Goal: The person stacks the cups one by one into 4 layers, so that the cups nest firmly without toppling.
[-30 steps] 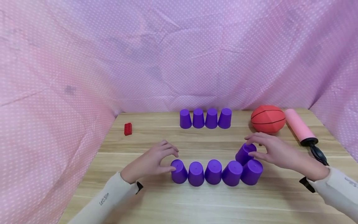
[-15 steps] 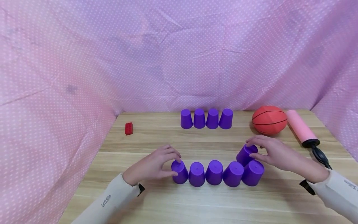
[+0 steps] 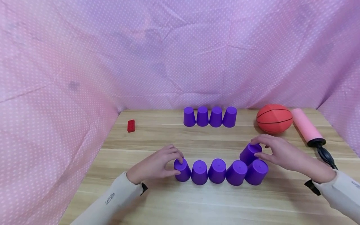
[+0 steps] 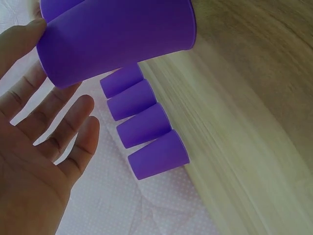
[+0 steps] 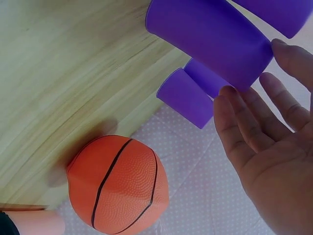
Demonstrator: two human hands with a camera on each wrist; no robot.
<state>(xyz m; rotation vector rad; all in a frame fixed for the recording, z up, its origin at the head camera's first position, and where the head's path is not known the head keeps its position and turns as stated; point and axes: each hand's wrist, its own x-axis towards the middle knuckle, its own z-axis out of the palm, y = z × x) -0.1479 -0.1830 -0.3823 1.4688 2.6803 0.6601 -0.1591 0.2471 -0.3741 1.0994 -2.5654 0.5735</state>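
Note:
Several upside-down purple cups stand in a row near me, with the middle cup [image 3: 217, 171] among them. At the row's left end, my left hand [image 3: 157, 165] pinches the end cup [image 3: 184, 173] by its upper part, thumb in front and fingers behind. My right hand [image 3: 285, 153] pinches another cup [image 3: 247, 155] near its base, which faces up. That cup stands just behind the right-end cup [image 3: 257, 173]. In the left wrist view, the thumb touches the rim of the left cup's base [image 4: 117, 41]; the right wrist view shows thumb and fingers around the other cup [image 5: 210, 41].
Farther back stands a second row of purple cups [image 3: 216, 117]. A dented orange-red basketball [image 3: 274, 118] and a pink hand pump [image 3: 306, 125] with a black end lie at the back right. A red toy brick [image 3: 131, 126] is at the left. Pink dotted cloth [image 3: 174, 62] surrounds the wooden table [image 3: 152, 137].
My left fingers have come in to the top of the left-end cup, pinching it. The right hand keeps its hold. The whole head view has shifted slightly.

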